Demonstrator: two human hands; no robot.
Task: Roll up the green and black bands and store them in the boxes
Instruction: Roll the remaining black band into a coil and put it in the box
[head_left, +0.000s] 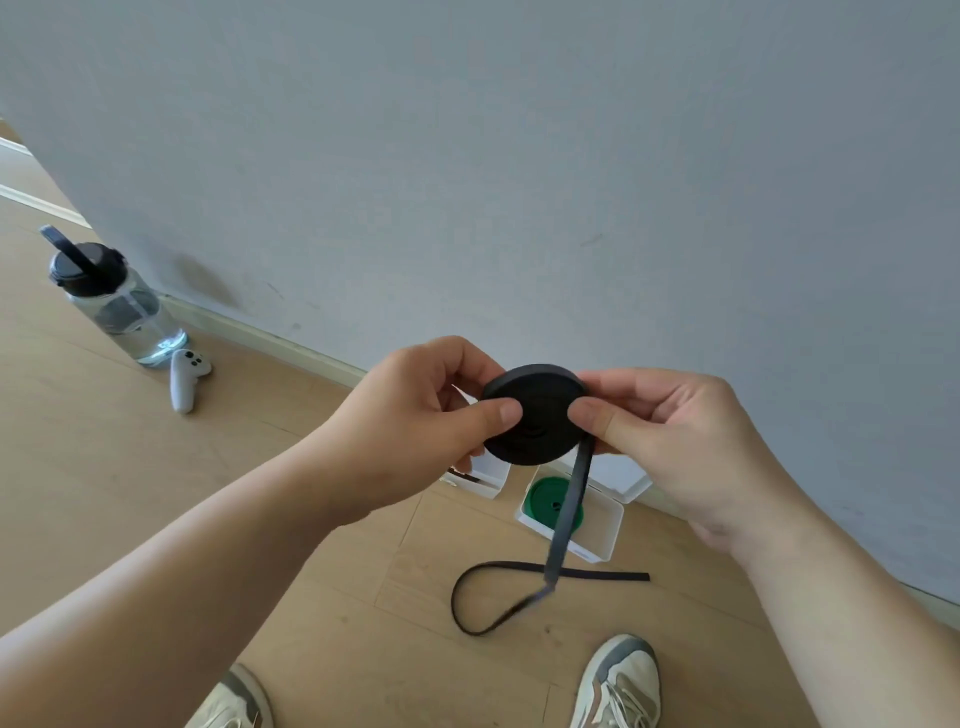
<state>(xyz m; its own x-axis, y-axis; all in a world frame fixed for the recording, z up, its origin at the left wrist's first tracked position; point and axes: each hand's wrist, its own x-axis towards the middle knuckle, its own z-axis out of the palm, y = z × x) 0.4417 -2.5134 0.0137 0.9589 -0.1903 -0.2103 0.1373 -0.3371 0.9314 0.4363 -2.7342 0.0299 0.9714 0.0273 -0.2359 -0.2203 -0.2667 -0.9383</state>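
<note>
A black band (535, 415) is wound into a flat disc held up in front of me. My left hand (415, 421) pinches its left edge, thumb on the face. My right hand (670, 431) pinches the right edge the same way. The band's loose tail (566, 519) hangs from the disc to the floor, where it loops and lies flat. Below, a white box (605, 540) holds the rolled green band (545, 501). A second white box (488, 475) stands to its left, partly hidden behind my left hand.
A clear water bottle (119, 306) with a black lid and a white controller (184, 379) sit on the wooden floor at the left by the grey wall. My two shoes (618, 686) show at the bottom edge.
</note>
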